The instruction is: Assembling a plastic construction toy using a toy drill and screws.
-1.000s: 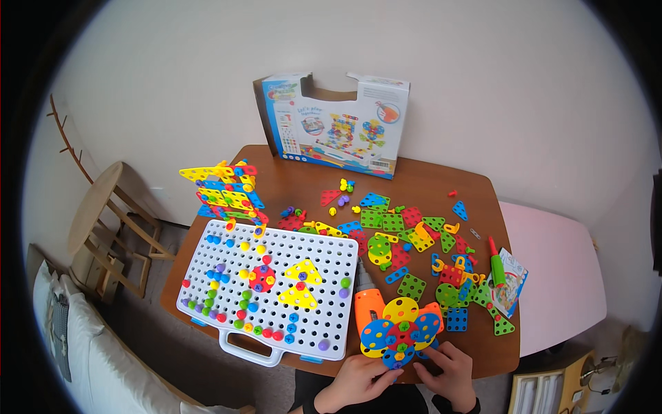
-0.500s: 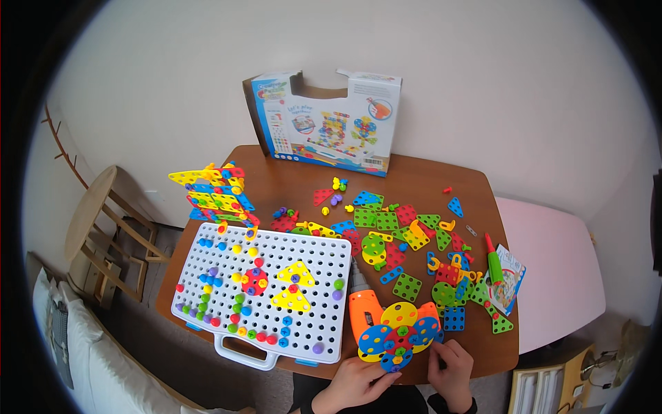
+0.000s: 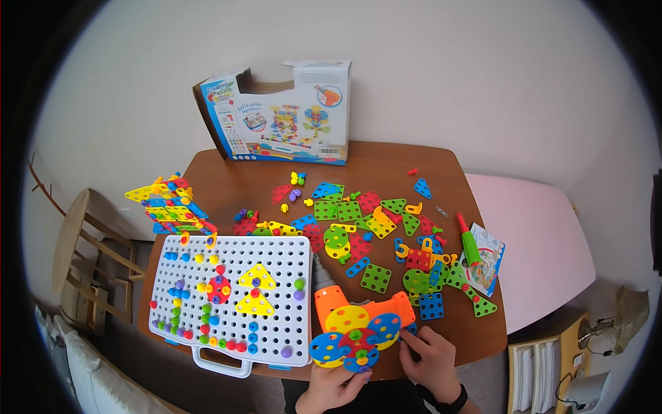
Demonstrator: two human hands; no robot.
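A flower-like build of perforated plastic discs point(image 3: 347, 319), yellow and blue around a red centre with green bolts, sits at the table's near edge. My left hand point(image 3: 332, 388) grips its lower blue disc with thumb and fingers. Just right of the flower, my right hand point(image 3: 429, 359) has its fingertips drawn together beside a bit of blue; what they hold, if anything, I cannot make out. Behind the flower lies an orange toy drill point(image 3: 394, 308) with a grey nose, partly covered by the discs. To the left rests a white pegboard case point(image 3: 276, 331) bearing coloured pegs and yellow triangles.
A standing build of colourful plates point(image 3: 176, 207) rises behind the pegboard. Loose perforated plates point(image 3: 376, 278) and bolts spread over the table point(image 3: 407, 162). At the right lie a green-and-red screwdriver point(image 3: 469, 241) and a leaflet point(image 3: 486, 259). An opened toy box point(image 3: 283, 117) stands at the back.
The whole scene has shifted left in view. The flower has come slightly nearer me relative to the drill. My right hand is now farther from the flower's centre.
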